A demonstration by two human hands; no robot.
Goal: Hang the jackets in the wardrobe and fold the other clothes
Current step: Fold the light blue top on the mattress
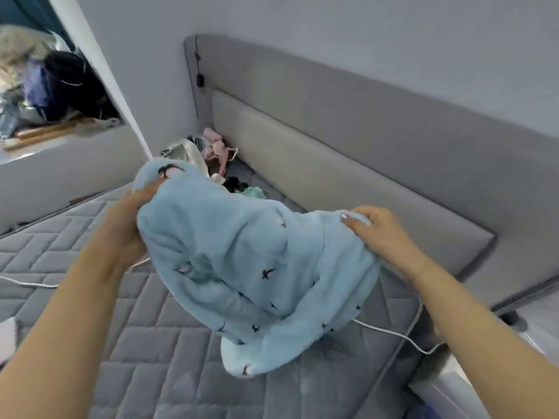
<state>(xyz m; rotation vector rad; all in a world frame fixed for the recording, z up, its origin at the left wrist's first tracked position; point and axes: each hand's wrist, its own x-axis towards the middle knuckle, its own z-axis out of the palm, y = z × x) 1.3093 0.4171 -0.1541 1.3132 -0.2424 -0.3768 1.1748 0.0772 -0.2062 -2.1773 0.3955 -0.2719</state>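
1. Both hands hold a light blue fleece garment [242, 267] up over the grey quilted mattress [127, 343]; its lowest fold hangs to the mattress surface, roughly at the middle, though whether it touches there cannot be told.
2. The left hand [130, 228] grips the garment's left side, fingers curled into the fabric with bunched cloth rising above them.
3. The right hand [378, 231] pinches the right edge of the garment, thumb on top and fingers folded under the cloth.
4. The fleece carries small dark embroidered marks scattered over it, and it sags in thick folds between the two hands.
5. A small pile of other clothes [211, 155], pink, pale and dark pieces, lies in the far corner of the mattress, against the grey padded headboard [348, 140] and beside the wall.
6. A white cable [390, 334] runs across the mattress near its right edge, passing under the hanging garment.
7. A mirror [45, 86] on the left wall reflects a blurred heap of clothing.
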